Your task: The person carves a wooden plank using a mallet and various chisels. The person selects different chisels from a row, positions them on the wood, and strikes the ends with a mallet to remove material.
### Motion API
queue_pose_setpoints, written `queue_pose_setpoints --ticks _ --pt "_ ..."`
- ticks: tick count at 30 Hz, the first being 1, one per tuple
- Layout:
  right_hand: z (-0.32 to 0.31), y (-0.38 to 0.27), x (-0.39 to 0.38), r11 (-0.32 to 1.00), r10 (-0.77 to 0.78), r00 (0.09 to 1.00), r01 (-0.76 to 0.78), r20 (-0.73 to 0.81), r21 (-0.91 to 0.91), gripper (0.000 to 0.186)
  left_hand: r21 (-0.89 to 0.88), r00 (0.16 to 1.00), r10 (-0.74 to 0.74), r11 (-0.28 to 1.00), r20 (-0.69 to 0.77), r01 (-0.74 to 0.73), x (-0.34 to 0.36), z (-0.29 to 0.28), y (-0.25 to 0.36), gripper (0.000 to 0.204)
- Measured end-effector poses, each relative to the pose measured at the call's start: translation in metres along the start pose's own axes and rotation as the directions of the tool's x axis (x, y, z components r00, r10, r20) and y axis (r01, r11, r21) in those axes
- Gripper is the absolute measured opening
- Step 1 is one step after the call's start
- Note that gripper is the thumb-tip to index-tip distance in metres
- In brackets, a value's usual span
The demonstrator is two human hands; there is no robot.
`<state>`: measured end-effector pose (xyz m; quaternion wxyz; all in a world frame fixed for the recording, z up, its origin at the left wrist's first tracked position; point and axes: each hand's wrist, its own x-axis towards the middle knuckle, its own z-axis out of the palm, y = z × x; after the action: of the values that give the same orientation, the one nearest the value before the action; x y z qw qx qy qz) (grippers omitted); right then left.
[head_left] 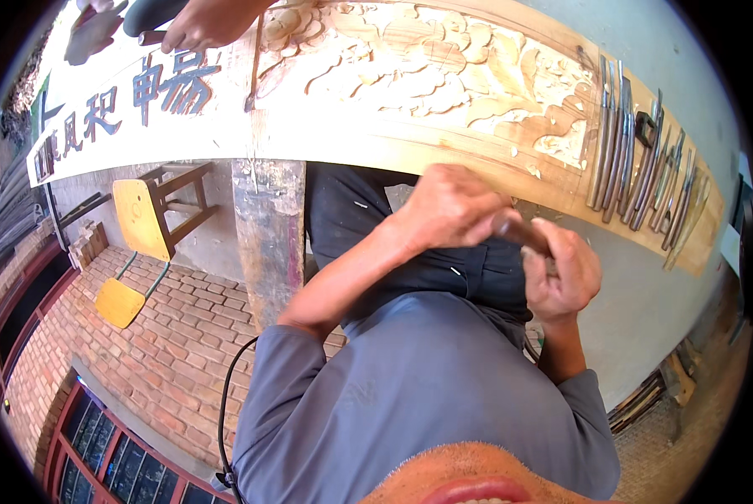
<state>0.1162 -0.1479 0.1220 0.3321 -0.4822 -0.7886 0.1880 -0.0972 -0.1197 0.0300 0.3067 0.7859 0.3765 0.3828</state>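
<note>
My left hand (454,206) is closed at the upper end of a brown cylindrical tool handle (519,233) in front of my lap. My right hand (561,277) grips the same handle from the right; its far end is hidden by my fingers. Just above them lies a pale wooden panel (418,59) carved with cloud-like relief, with loose shavings. A row of chisels and gouges (620,151) lies along its right side, with a small black-handled item (643,128) among them.
A white board (125,134) with dark carved characters extends left; a co-worker's hand (192,25) holds something dark over it. A stained post (267,227) supports the bench edge. A yellow chair (141,218) stands on the brick paving at left. A black cable (228,395) hangs beside me.
</note>
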Motion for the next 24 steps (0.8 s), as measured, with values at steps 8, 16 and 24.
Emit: queue_pose_setpoints --ticks 8,16,24 --pt "0.021 0.016 0.002 0.981 0.187 0.982 -0.188 0.027 0.052 0.03 0.558 0.933 -0.055 0.788 -0.356 0.259 0.027 -0.024 -0.031 0.02" --pt "0.043 0.014 0.016 0.986 0.157 0.986 -0.154 -0.062 0.056 0.036 0.076 0.949 -0.101 0.989 -0.298 0.129 -0.003 0.0 -0.002 0.017" --pt "0.04 0.001 0.029 0.998 0.008 1.0 -0.008 -0.004 0.058 0.034 0.097 0.966 -0.136 0.982 -0.222 0.16 -0.014 0.008 0.026 0.018"
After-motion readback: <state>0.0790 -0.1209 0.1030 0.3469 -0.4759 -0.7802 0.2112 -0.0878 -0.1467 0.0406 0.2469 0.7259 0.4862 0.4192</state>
